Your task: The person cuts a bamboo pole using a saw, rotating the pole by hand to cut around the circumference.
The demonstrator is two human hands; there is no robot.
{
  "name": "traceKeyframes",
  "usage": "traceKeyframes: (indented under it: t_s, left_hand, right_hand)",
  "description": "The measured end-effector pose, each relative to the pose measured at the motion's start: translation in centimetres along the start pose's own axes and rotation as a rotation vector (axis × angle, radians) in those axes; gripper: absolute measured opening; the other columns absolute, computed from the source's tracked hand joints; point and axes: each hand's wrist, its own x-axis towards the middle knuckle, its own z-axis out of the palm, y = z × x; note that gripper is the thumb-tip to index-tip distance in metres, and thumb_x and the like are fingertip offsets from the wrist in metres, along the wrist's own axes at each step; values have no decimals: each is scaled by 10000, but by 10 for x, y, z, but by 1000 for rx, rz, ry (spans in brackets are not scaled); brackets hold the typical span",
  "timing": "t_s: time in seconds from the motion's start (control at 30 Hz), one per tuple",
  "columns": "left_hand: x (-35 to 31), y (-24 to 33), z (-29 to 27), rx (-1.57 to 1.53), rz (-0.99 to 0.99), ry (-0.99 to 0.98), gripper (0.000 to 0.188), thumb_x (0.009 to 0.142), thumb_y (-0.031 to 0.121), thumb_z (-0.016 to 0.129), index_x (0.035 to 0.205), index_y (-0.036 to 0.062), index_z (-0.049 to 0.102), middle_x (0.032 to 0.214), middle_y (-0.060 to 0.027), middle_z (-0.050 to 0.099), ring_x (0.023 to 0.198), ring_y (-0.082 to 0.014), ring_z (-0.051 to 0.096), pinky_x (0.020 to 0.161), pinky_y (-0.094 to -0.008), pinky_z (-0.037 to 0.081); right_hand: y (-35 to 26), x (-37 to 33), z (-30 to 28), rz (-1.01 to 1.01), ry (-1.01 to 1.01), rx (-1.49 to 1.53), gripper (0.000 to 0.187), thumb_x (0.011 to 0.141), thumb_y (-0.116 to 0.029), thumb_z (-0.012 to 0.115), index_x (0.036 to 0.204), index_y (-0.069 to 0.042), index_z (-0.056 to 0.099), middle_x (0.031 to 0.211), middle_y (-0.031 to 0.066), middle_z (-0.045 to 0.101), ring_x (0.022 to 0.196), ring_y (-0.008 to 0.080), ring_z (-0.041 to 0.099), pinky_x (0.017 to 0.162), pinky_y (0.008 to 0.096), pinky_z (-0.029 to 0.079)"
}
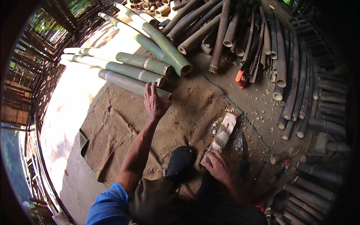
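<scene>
Fingers of my left hand [155, 105] bend close together over the top of a thick, round, grey-green bamboo pole [125, 82], near its cut end; my thumb is hidden, so I cannot tell whether they pinch it or only rest. That pole lies ahead to my left, the nearest of its group, just beside two smooth green bamboo poles [139, 74]. The fingers of my right hand [218, 167] curl over the near end of a pale, notched wooden block [221, 138]; how hard they press, I cannot tell. To handle the pole well, I judge I should bring my thumb under the rim, mind the long far end, and keep my right fingers clear of the dark, narrow, blade-like strip [245, 150] beside the block. Beneath spreads a creased brown cloth [187, 112] with green edging, on a grey floor [77, 183] sunlit at left; brownish bamboo poles [279, 67] are heaped at right, near an orange-handled tool [241, 79], and a slatted wooden wall [15, 115] stands to my left
</scene>
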Motion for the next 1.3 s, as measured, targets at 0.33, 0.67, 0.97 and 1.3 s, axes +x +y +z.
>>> traceKeyframes:
  t_s: [0.33,0.67,0.97,1.3]
  left_hand:
    - [46,-67,-17,-81,100,76,889,804,315,926,1492,27,442,1540,-252,460,1434,-473,466,1177,-558,447]
    - [-92,-146,-19,348,-316,-14,772,1050,476,620,1663,87,358,1733,-204,338,1621,-405,273,1315,-552,219]
    - [-88,-118,-26,356,-288,-104,700,1042,426,599,1641,126,394,1723,-184,332,1626,-380,250,1309,-571,183]
    - [-90,-128,-33,339,-340,-142,734,1023,439,599,1653,138,373,1738,-182,302,1641,-383,201,1316,-576,147]
  right_hand:
    - [5,-1,9,93,-82,2,447,993,-201,712,1369,22,619,1334,272,601,1263,473,615,1081,497,513]
    - [-16,28,-38,30,-330,-117,531,1034,-355,673,1424,-2,595,1365,283,622,1280,481,629,1076,531,528]
    - [8,229,-60,125,-307,-105,782,980,-436,769,1532,40,487,1392,277,625,1194,367,693,1036,465,559]
    - [5,421,19,351,123,591,1234,763,-440,957,1657,-42,204,1501,161,546,1215,260,631,896,400,553]
